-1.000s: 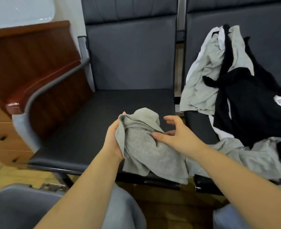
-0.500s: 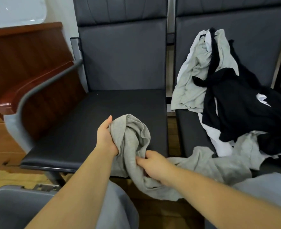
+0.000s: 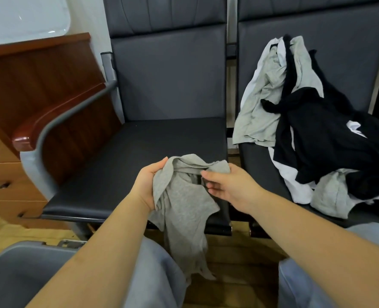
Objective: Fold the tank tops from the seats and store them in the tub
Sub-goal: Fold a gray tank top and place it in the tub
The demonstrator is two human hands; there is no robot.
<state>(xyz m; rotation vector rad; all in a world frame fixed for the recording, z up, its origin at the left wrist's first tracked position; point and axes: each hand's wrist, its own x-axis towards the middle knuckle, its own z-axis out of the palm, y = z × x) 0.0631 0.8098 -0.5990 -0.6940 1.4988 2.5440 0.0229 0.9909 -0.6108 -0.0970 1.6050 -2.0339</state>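
Observation:
A crumpled grey tank top (image 3: 184, 203) hangs between my hands above the front edge of the left seat (image 3: 128, 156). My left hand (image 3: 149, 182) grips its left side. My right hand (image 3: 228, 185) pinches its upper right corner. The cloth's lower end dangles down past the seat edge to my knees. A heap of grey, black and white tank tops (image 3: 313, 130) lies on the right seat and against its backrest. The grey tub (image 3: 17, 272) shows at the bottom left corner.
A wooden armrest (image 3: 50, 121) on a grey metal frame bounds the left seat. Behind it stands a dark wooden cabinet (image 3: 39, 70) with drawers below. My knees in light blue trousers (image 3: 313, 283) are at the bottom.
The grey tank top has come free of the heap and now hangs between both hands. My right hand moved from low on the cloth up to its top right corner.

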